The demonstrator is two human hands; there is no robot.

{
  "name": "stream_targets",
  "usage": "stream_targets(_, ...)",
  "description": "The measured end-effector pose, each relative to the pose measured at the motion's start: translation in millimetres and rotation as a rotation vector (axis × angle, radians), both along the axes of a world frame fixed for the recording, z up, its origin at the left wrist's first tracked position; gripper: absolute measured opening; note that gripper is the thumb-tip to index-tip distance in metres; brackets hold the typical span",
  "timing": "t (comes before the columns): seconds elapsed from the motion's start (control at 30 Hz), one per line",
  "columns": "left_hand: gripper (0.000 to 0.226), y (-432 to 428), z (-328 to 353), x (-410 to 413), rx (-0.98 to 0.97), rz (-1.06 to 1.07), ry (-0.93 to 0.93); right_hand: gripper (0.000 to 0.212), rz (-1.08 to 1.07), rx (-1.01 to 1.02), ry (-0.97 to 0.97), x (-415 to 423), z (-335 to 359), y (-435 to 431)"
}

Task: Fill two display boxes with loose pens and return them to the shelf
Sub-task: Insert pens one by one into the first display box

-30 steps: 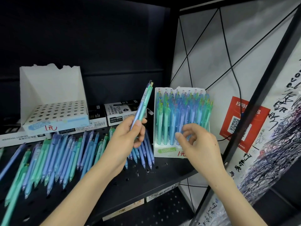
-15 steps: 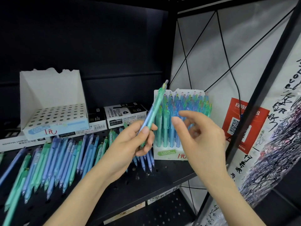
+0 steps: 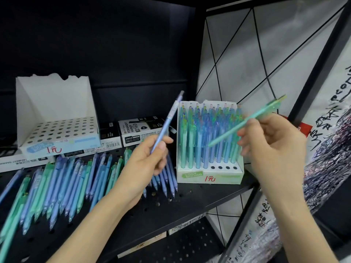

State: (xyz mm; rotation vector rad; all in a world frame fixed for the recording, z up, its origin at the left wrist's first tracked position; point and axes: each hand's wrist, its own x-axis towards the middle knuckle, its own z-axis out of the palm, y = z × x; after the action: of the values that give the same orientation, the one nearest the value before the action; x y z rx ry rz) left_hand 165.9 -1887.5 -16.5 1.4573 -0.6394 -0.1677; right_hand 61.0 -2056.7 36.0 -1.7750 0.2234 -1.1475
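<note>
A blue pen (image 3: 167, 122) is pinched, tilted near upright, between thumb and fingers of the left hand (image 3: 146, 160) at frame centre. A green pen (image 3: 247, 122) is pinched aslant by the right hand (image 3: 271, 147) at centre right, before the stocked box (image 3: 209, 177). Loose pens (image 3: 66, 186) are spread on the shelf (image 3: 190, 202) at lower left, below the empty box (image 3: 57, 147).

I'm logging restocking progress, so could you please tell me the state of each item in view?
Left hand: pinches blue pen
Right hand: pinches green pen
Right display box: nearly full, four front holes empty
Left display box: empty, upright
Loose pens: lying flat on shelf
</note>
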Motion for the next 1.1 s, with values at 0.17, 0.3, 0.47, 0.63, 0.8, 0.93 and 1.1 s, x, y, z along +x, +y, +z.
stream_targets(0.17,0.021,-2.1,-1.0,0.1,0.021,0.113,0.032,0.019,-0.161,-0.261,0.244,10.0,-17.5,-18.9)
stream_targets(0.3,0.026,-3.8,-1.0,-1.2,0.02,0.107,0.043,0.024,-0.17,-0.351,0.327,18.0,-25.0,-19.1)
stream_targets(0.47,0.023,-1.4,0.3,-1.8,-0.023,0.028,0.112,0.027,-0.137,-0.436,0.425,24.8,-28.8,-13.4)
stream_targets(0.63,0.021,0.8,2.6,-0.4,-0.145,-0.072,0.214,0.024,-0.129,-0.428,0.49,28.0,-29.5,-14.7)
stream_targets(0.8,0.018,2.5,3.0,-1.8,-0.152,-0.138,0.173,0.024,-0.185,-0.448,0.549,27.6,-32.4,-6.7)
stream_targets(0.93,0.02,1.8,3.3,-5.7,-0.062,-0.167,0.094,0.026,-0.316,-0.512,0.507,16.2,-24.1,-1.5)
stream_targets(1.1,0.022,-0.3,4.6,-12.1,0.09,-0.247,0.004,0.015,0.294,-0.082,0.249,-0.7,-10.1,7.9)
